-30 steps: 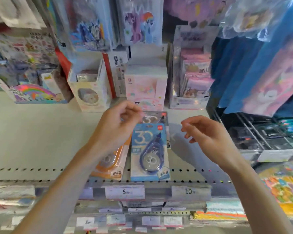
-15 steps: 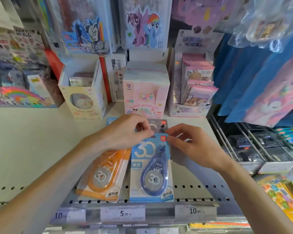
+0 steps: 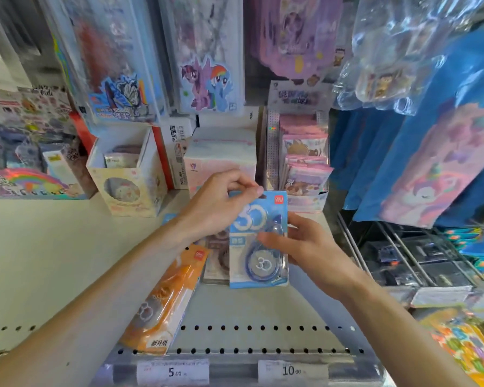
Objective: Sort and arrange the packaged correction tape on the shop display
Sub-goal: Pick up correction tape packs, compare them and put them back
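A blue packaged correction tape marked "30" is lifted off the shelf, upright and facing me. My left hand pinches its top left corner. My right hand grips its right edge, thumb across the blister. An orange packaged correction tape lies flat on the cream shelf at lower left of the blue one. A grey-brown packaged correction tape lies flat behind the blue pack, mostly hidden by it and by my left wrist.
Price tags "5.00" and "10.00" sit on the shelf's front rail. Boxed stationery stands at the back: a cream box, a pink box, a pink card rack. Blue bags hang at right above wire hooks.
Both hands have closed on the blue pack and lifted it off the shelf, uncovering the grey-brown pack beneath. The camera has moved closer.
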Motion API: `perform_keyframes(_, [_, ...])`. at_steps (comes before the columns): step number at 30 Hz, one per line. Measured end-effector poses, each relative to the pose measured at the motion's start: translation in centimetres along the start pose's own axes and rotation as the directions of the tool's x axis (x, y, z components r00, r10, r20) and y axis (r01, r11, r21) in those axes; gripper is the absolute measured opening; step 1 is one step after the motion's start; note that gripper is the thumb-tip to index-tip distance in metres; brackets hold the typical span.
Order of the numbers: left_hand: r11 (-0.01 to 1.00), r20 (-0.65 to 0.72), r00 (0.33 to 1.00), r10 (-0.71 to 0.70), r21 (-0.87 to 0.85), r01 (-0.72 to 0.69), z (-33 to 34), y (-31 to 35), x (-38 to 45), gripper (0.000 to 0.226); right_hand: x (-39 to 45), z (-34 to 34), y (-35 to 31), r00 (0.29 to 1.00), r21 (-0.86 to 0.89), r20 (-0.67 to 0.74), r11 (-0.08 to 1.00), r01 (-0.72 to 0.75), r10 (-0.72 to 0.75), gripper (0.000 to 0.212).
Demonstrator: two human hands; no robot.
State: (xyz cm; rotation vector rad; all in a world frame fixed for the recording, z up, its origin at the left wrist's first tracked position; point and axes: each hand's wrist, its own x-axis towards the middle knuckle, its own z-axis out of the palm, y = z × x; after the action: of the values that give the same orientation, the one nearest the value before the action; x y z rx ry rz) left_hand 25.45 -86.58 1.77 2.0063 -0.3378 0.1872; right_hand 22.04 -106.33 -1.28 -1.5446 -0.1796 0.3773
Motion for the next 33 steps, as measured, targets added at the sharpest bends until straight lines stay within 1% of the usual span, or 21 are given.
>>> perform_keyframes(2, [1.000, -0.034, 0.999, 0.004, 0.003, -0.004, 0.0, 0.0, -0.1, 0.015, 0.2, -0.6, -0.1, 0.997, 0.019, -0.073, 0.999, 0.027, -0.025, 0.025])
perform_keyframes(3, [0.999, -0.051, 0.999, -0.005, 0.038, 0.007, -0.2, -0.1, -0.4, 0.013, 0.2, -1.1, -0.2, 0.994, 0.040, -0.106, 0.998, 0.039, -0.035, 0.022])
perform_keyframes(5, [0.977, -0.068, 0.997, -0.047, 0.203, 0.060, -0.8, -0.7, -1.4, 0.013, 0.2, -2.5, -0.4, 0.987, 0.055, -0.160, 0.998, 0.039, -0.030, 0.022])
perform_keyframes(7, [0.898, -0.032, 0.991, -0.128, 0.419, 0.130, -1.3, -1.3, -2.7, 0.030, 0.0, -3.6, -0.3, 0.980, 0.050, -0.198, 0.998, 0.026, -0.015, 0.025])
perform_keyframes(9, [0.808, 0.050, 0.970, -0.237, 0.564, 0.169, -1.1, -1.6, -3.9, 0.048, -0.1, -4.3, 0.0, 0.978, 0.054, -0.210, 0.998, 0.019, -0.008, 0.025])
perform_keyframes(11, [0.750, 0.111, 0.945, -0.308, 0.639, 0.170, -0.3, -1.2, -4.7, 0.067, -0.2, -4.5, 0.1, 0.975, 0.060, -0.224, 0.998, 0.014, 0.000, 0.024])
perform_keyframes(14, [0.687, 0.127, 0.936, -0.328, 0.712, 0.144, 0.6, -0.7, -5.0, 0.092, -0.5, -4.8, 0.3, 0.972, 0.053, -0.236, 0.999, 0.006, 0.006, 0.024])
perform_keyframes(16, [0.673, 0.132, 0.930, -0.343, 0.725, 0.145, 1.0, -0.6, -5.0, 0.099, -0.9, -5.1, 0.5, 0.973, 0.057, -0.233, 0.998, 0.011, 0.003, 0.021])
perform_keyframes(17, [0.681, 0.131, 0.929, -0.346, 0.717, 0.152, 1.1, -0.5, -5.1, 0.098, -1.0, -5.3, 0.6, 0.973, 0.062, -0.229, 0.998, 0.014, 0.001, 0.020])
perform_keyframes(19, [0.718, 0.118, 0.940, -0.320, 0.677, 0.160, 1.4, -0.3, -5.2, 0.086, -1.4, -5.8, 0.8, 0.973, 0.070, -0.231, 0.997, 0.018, -0.001, 0.021])
perform_keyframes(21, [0.771, 0.095, 0.962, -0.258, 0.620, 0.146, 1.6, -0.1, -5.4, 0.070, -1.8, -6.3, 0.9, 0.967, 0.074, -0.253, 0.997, 0.021, -0.001, 0.025])
perform_keyframes(23, [0.812, 0.077, 0.977, -0.197, 0.572, 0.118, 1.8, 0.3, -5.7, 0.065, -2.2, -6.8, 1.0, 0.957, 0.082, -0.289, 0.996, 0.029, -0.004, 0.026])
perform_keyframes(25, [0.856, 0.077, 0.987, -0.138, 0.511, 0.080, 2.2, 1.0, -5.8, 0.068, -2.4, -6.9, 1.1, 0.953, 0.087, -0.304, 0.996, 0.032, -0.004, 0.027])
perform_keyframes(27, [0.881, 0.072, 0.994, -0.080, 0.472, 0.037, 3.0, 2.1, -5.7, 0.072, -2.6, -6.5, 0.9, 0.958, 0.107, -0.288, 0.994, 0.032, 0.001, 0.030])
perform_keyframes(30, [0.885, 0.051, 0.999, -0.002, 0.465, -0.022, 4.6, 3.4, -5.3, 0.076, -2.7, -5.6, 0.3, 0.975, 0.136, -0.222, 0.989, 0.054, -0.022, 0.031])
perform_keyframes(33, [0.904, 0.045, 0.998, 0.041, 0.423, -0.056, 5.9, 4.2, -5.0, 0.081, -2.9, -5.0, -0.4, 0.988, 0.099, -0.143, 0.992, 0.079, -0.064, 0.038])
